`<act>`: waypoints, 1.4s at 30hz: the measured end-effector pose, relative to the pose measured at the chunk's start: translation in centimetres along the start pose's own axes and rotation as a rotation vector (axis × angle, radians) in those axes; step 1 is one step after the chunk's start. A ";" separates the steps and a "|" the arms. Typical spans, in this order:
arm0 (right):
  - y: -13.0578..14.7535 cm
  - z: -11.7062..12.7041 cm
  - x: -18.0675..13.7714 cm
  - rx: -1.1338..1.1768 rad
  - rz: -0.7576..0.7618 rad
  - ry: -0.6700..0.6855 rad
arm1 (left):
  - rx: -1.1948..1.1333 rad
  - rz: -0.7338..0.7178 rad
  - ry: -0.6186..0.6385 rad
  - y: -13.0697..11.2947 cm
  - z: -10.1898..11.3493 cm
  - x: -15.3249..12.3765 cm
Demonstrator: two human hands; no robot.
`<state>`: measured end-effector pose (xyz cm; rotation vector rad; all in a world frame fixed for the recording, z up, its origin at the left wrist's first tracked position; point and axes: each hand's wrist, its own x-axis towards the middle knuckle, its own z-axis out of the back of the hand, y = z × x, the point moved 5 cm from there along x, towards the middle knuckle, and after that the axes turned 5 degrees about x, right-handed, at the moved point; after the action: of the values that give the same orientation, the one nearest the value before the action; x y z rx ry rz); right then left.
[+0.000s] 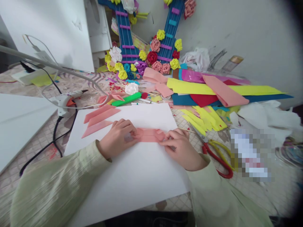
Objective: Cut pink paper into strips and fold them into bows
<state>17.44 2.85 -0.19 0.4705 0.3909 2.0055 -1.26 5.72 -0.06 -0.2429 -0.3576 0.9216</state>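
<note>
A pink crepe paper strip (pixel 149 136) lies flat on a white board (pixel 137 176), its two ends folded inward. My left hand (pixel 121 137) pinches the strip's left end between thumb and fingers. At the other end, my right hand (pixel 181 146) grips the right corner with its fingertips. Beyond my left hand, several slanted pink paper strips (pixel 100 115) rest on the board's upper left part.
Red and yellow scissors (pixel 217 157) lie right of the board, below cut yellow strips (pixel 205 118). At left is a hot glue gun (pixel 65 102) with a black cable. Guitar-shaped crafts (pixel 127 37) with paper roses lean behind. A green stick (pixel 126 99) lies near the board's far edge.
</note>
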 end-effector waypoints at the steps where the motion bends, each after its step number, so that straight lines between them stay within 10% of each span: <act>1: 0.0 0.0 0.0 0.005 0.003 0.004 | 0.006 -0.008 0.001 0.0 0.0 -0.1; 33: 0.7 0.0 -0.1 0.031 0.174 0.025 | -0.041 -0.138 0.050 -0.4 -0.2 -0.2; 42: -0.7 1.8 0.7 0.142 0.060 -0.274 | -0.110 -0.095 -0.087 -0.2 0.7 0.0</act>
<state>18.52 3.87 1.18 0.8438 0.3523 1.9447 -1.36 5.67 0.63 -0.2847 -0.4969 0.8213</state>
